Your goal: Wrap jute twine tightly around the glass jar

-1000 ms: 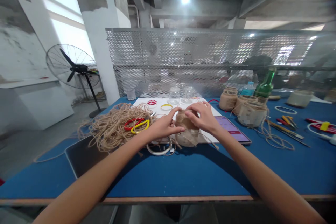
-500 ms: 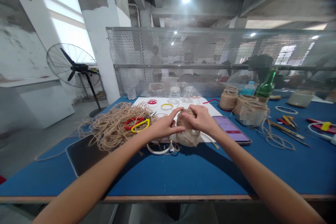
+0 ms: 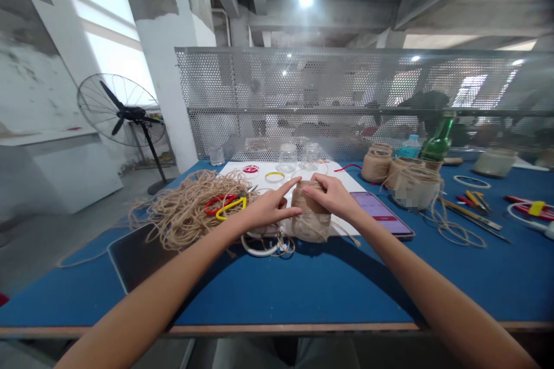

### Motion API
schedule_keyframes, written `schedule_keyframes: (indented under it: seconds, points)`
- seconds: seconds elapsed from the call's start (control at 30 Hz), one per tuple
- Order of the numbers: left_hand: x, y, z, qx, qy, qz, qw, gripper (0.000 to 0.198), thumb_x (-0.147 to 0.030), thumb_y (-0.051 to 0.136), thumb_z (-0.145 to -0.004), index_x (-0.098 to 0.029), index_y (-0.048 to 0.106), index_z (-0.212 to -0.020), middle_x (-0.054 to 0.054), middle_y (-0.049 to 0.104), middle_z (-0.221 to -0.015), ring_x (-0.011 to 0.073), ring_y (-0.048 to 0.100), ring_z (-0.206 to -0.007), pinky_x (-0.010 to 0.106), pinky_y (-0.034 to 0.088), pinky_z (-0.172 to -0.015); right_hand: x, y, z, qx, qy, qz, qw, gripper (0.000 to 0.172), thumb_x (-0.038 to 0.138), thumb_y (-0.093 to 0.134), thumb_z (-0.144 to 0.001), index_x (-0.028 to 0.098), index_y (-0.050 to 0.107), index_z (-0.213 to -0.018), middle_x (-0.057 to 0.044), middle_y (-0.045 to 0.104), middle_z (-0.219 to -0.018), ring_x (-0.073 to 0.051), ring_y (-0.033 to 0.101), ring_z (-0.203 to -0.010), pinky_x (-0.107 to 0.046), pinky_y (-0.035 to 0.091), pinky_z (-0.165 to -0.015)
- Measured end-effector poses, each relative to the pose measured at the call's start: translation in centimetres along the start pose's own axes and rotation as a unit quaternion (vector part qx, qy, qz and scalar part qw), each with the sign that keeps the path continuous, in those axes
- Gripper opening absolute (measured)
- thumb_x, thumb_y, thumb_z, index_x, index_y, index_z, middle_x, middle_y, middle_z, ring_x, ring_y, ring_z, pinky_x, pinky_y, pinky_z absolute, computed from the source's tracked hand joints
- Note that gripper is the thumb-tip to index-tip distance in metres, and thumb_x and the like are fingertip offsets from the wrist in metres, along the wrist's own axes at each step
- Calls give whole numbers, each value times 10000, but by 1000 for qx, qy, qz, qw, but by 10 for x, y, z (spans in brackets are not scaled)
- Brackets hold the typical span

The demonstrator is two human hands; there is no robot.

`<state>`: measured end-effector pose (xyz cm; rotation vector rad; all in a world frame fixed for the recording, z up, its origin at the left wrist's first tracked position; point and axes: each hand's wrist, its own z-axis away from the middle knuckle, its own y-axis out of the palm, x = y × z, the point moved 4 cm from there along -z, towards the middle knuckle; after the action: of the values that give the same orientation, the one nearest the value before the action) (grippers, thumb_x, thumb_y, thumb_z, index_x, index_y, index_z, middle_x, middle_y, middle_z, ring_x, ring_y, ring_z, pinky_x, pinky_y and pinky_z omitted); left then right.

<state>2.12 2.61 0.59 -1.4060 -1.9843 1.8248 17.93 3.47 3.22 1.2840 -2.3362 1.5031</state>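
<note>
A glass jar wrapped in jute twine (image 3: 312, 223) stands in front of me on the table, its upper part covered in coils and its lower part paler. My left hand (image 3: 272, 205) lies against the jar's left side, thumb and index finger spread along it. Over the top and right side curls my right hand (image 3: 332, 194), fingers bent onto the twine. The jar's mouth is mostly hidden by the fingers. Left of my left hand lies a big tangle of loose twine (image 3: 186, 207), with red-and-yellow-handled scissors (image 3: 231, 204) on it. A white ring (image 3: 259, 251) sits beside the jar.
White paper (image 3: 236, 170) lies under clear glass jars (image 3: 288, 157) and a yellow ring (image 3: 274, 176). A phone (image 3: 381, 216) is on the right, near twine-wrapped jars (image 3: 376, 162), a green bottle (image 3: 439, 141) and tools (image 3: 474, 222). A dark tablet-like slab (image 3: 141, 259) lies left.
The jar has tipped or turned slightly between my hands, so more of its twine-wrapped side faces me. Both hands have stayed at nearly the same place.
</note>
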Motion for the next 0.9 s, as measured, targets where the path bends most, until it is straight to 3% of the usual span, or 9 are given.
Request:
schedule_keyframes:
  seconds: [0.6,0.9]
  points:
    - [3,4,1,4,-23,47,999,782,-452,525,-801,-212,72,-1391,-80,407,-543,94,396,-482,200,273,-494,-7,3,-2,30,-7,-41,999,269,413,506,-751,177,428,-648,41,421,-589,-100,380,-570,-224,261,-527]
    - [5,1,0,-10,-17,59,998,791,-452,531,-799,-187,72,-1386,-90,366,-503,97,379,-462,211,267,-491,-13,6,-4,62,-8,-126,990,295,447,517,-754,182,409,-684,45,392,-603,-95,369,-562,-227,276,-516]
